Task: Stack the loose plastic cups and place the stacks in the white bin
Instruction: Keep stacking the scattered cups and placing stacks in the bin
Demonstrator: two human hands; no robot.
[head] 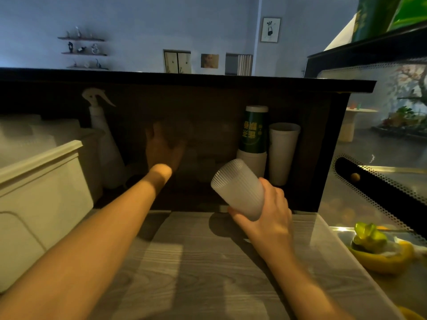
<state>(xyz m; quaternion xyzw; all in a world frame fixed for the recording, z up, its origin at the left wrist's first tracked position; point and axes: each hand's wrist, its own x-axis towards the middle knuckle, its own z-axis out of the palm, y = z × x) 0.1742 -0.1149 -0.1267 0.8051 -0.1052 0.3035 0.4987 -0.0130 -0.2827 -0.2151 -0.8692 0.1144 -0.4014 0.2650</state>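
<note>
Right hand (269,215) grips a ribbed cup (238,189) above the surface, its long axis tilted toward 11 o'clock. Left hand (164,148), nearer the dim recess at 12, reaches in; fingers' state unclear. Bin (41,188) at 9.

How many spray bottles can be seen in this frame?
1. The spray bottle stands in the dark recess under the counter, just right of the white bin and left of the reaching left hand. The recess is dim, so others could be hidden.
</note>
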